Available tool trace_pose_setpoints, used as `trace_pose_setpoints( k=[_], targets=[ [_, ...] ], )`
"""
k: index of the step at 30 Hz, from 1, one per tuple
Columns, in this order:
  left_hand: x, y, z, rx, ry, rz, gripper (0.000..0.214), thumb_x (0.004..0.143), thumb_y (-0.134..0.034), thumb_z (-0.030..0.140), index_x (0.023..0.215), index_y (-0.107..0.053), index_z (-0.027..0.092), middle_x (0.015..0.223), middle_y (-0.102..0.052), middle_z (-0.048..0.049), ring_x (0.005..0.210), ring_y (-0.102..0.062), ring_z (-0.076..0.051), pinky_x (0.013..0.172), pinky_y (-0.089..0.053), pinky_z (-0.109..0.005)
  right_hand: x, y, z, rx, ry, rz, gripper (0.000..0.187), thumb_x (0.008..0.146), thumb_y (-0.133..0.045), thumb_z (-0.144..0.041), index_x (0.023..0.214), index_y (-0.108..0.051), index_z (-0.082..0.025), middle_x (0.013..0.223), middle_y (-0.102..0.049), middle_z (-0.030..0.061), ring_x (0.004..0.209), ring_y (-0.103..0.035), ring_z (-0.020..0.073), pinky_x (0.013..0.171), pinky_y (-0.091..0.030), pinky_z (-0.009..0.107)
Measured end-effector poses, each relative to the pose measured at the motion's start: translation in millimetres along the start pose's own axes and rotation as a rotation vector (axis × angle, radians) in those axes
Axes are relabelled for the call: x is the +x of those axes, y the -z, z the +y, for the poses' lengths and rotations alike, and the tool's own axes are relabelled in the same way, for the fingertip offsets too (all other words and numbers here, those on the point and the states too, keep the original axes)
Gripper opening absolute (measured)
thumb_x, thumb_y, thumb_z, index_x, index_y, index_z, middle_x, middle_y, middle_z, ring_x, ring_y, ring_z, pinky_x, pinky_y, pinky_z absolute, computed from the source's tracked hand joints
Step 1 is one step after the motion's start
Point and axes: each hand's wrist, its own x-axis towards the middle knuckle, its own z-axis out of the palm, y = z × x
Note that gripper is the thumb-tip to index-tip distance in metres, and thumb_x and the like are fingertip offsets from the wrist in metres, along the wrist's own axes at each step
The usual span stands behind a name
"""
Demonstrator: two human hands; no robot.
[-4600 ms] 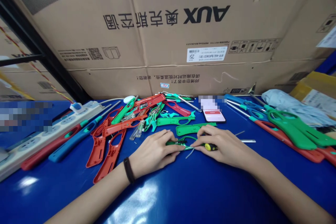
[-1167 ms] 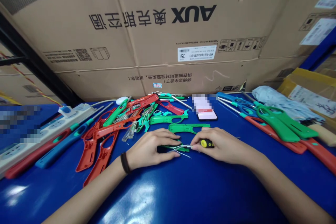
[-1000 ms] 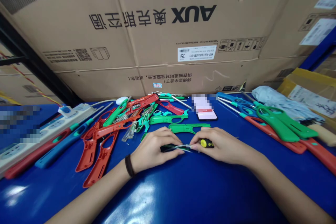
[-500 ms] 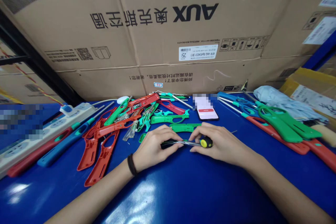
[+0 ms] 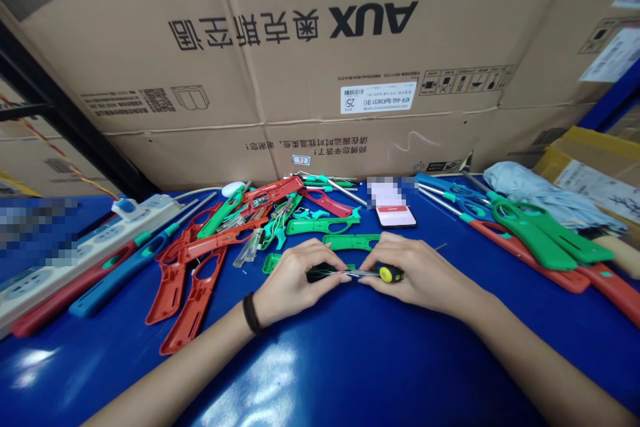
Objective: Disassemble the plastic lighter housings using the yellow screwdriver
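Looking down through our head camera, we are working over a blue counter. Our left hand is keeping its grip closed on a wired dark piece, with the fingers pinching it and thin bright wires running out to the right. Our right hand is closing its grip around a screwdriver with a yellow-and-black handle, and the steel shaft is pointing left into those wires. The two hands are almost touching at the wired dark piece.

A green lighter casing is lying just beyond the hands, and a second green casing is poking out beside the left hand. Red lighter casings are heaped to the left near a power strip. A phone is lying ahead, green lighters are lying to the right, and a large AUX cardboard box is standing behind everything.
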Motion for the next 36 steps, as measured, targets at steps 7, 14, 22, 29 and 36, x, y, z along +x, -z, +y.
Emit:
trace_pose_setpoints(
  k=[7,14,22,29,36],
  targets=[
    [0,0.0,-2,0.0,-0.1,0.052,0.007,0.081,-0.068,0.02,0.087,-0.069,0.018,0.083,-0.072,-0.0021,0.077,-0.064,-0.016,0.083,-0.049,-0.032,3,-1,-3,-0.008,0.037,0.009,0.015,0.088,-0.056,-0.029,0.091,-0.068,-0.021,0.08,-0.063,0.0026,0.076,-0.056,0.0153,0.064,-0.04,0.024],
    [0,0.3,-4,0.045,-0.15,0.064,0.008,0.08,-0.068,0.018,0.088,-0.069,0.018,0.083,-0.072,-0.0014,0.076,-0.064,-0.015,0.086,-0.048,-0.032,3,-1,0,0.001,-0.005,0.017,0.012,0.086,-0.059,-0.029,0.091,-0.068,-0.024,0.081,-0.062,0.0018,0.073,-0.057,0.0146,0.064,-0.041,0.025],
    [0,3.2,-6,0.1,-0.151,0.034,0.012,0.083,-0.066,0.022,0.094,-0.068,0.019,0.087,-0.072,-0.0009,0.08,-0.065,-0.014,0.096,-0.044,-0.036,5,-2,4,-0.028,0.001,0.036,0.013,0.086,-0.059,-0.03,0.093,-0.069,-0.024,0.082,-0.063,0.0018,0.074,-0.058,0.0146,0.065,-0.042,0.025],
    [-2,11.3,-12,0.297,-0.055,-0.077,0.032,0.079,-0.067,0.041,0.104,-0.067,0.022,0.109,-0.068,-0.0051,0.101,-0.062,-0.021,0.091,-0.049,-0.036,6,-5,11,-0.105,-0.01,0.066,0.018,0.087,-0.058,-0.035,0.096,-0.07,-0.026,0.083,-0.064,0.0022,0.076,-0.059,0.0155,0.065,-0.043,0.025],
    [-4,4.1,-9,0.251,-0.107,-0.025,0.029,0.085,-0.062,0.035,0.111,-0.062,0.022,0.109,-0.067,-0.0043,0.103,-0.059,-0.019,0.09,-0.048,-0.034,7,-7,12,-0.123,-0.006,0.064,0.017,0.087,-0.057,-0.035,0.096,-0.069,-0.025,0.084,-0.067,0.0014,0.079,-0.059,0.016,0.065,-0.043,0.025]
  ],
)
